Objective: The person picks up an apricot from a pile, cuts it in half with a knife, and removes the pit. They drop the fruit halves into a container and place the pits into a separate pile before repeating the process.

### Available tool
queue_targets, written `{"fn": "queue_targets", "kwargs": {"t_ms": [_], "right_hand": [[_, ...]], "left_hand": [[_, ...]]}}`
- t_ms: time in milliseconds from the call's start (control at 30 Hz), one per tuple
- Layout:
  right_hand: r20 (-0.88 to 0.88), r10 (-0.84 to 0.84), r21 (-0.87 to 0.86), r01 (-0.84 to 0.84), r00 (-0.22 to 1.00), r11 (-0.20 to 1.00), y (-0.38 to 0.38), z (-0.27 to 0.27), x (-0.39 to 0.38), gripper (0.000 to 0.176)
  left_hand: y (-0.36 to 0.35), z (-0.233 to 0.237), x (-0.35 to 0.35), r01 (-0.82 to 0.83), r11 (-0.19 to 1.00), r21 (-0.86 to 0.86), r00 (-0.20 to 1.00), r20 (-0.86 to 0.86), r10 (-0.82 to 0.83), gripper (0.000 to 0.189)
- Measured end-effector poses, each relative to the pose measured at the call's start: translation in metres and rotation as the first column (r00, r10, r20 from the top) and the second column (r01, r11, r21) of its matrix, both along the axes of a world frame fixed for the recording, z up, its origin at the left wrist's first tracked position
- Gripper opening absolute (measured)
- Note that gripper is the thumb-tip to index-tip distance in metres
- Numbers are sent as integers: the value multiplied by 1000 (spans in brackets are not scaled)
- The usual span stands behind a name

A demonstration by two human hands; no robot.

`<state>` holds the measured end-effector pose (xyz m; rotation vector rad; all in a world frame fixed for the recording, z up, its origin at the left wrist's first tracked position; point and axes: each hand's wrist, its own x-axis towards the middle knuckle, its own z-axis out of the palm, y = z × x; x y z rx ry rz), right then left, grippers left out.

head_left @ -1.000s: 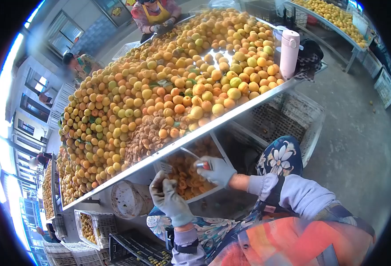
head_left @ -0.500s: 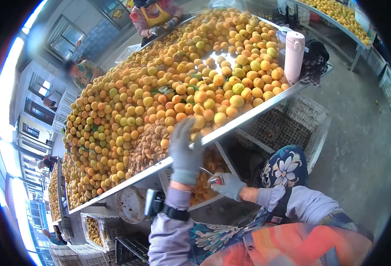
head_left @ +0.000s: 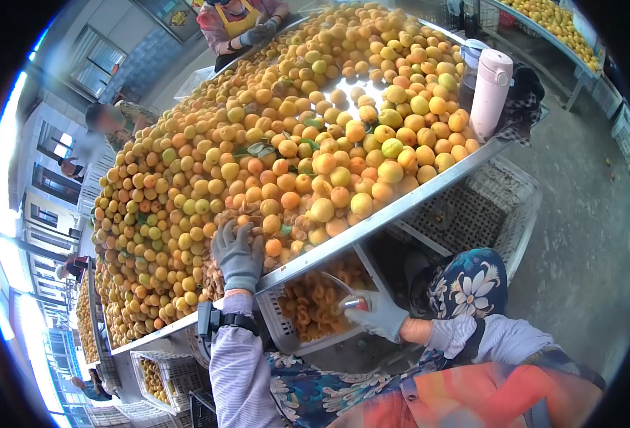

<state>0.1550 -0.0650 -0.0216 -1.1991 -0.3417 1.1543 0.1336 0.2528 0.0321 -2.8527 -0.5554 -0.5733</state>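
Apricots (head_left: 308,143), round and smooth-skinned, orange to yellow-green, heaped deep across the sheet-metal bench (head_left: 415,200). Seen from the head camera, looking down along its near edge.

Left hand (head_left: 238,255) in a grey knit glove, laid palm-down on the fruit at that near edge, fingers (head_left: 223,239) spread open and gripping nothing that shows. Just beside and below it, a brownish, wrinkled heap (head_left: 211,278); pits or halves, cannot tell. Black strap with a small device (head_left: 218,321) round the left wrist, over a striped sleeve.

Right hand (head_left: 380,315), gloved alike, lower, beneath the bench edge, fingers closed round a red-handled tool (head_left: 353,302). Thin curved metal blade, long axis running from the fist up and to the left, tip pointing over a white slatted plastic crate (head_left: 279,335). Inside it, halved apricots (head_left: 311,299), cupped, cut faces pale orange.

Farther right under the bench, a white mesh crate (head_left: 500,207) with lattice walls. At the bench's right corner, a tall pink cylindrical flask (head_left: 491,85), upright, just beside the fruit. At the far end, another person's gloved hands (head_left: 254,34) on the pile.
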Motion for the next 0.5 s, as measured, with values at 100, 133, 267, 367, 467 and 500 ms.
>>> {"fn": "queue_targets", "kwargs": {"t_ms": [100, 133, 267, 367, 467, 500], "right_hand": [[-41, 16, -12, -17, 999, 1000, 0, 4, -2, 22], [-7, 21, -25, -21, 1000, 999, 2, 6, -3, 21], [7, -30, -15, 30, 1000, 999, 0, 0, -3, 20], [-130, -11, 42, 16, 992, 999, -2, 4, -3, 20], [-78, 7, 33, -5, 997, 999, 0, 12, 0, 20], [-87, 26, 24, -24, 996, 999, -1, 17, 1, 21]], "left_hand": [[10, -2, -1, -24, 999, 48, 996, -84, 28, 36], [9, -1, -1, -55, 998, 10, 996, -74, 56, 36], [12, 3, 4, -97, 993, -62, 995, -18, 96, 36], [18, 12, 4, -160, 986, -54, 987, 1, 160, 35], [17, 32, 8, -92, 947, -309, 939, 290, 186, 18], [16, 38, 10, -93, 947, -308, 940, 286, 186, 18]]}}
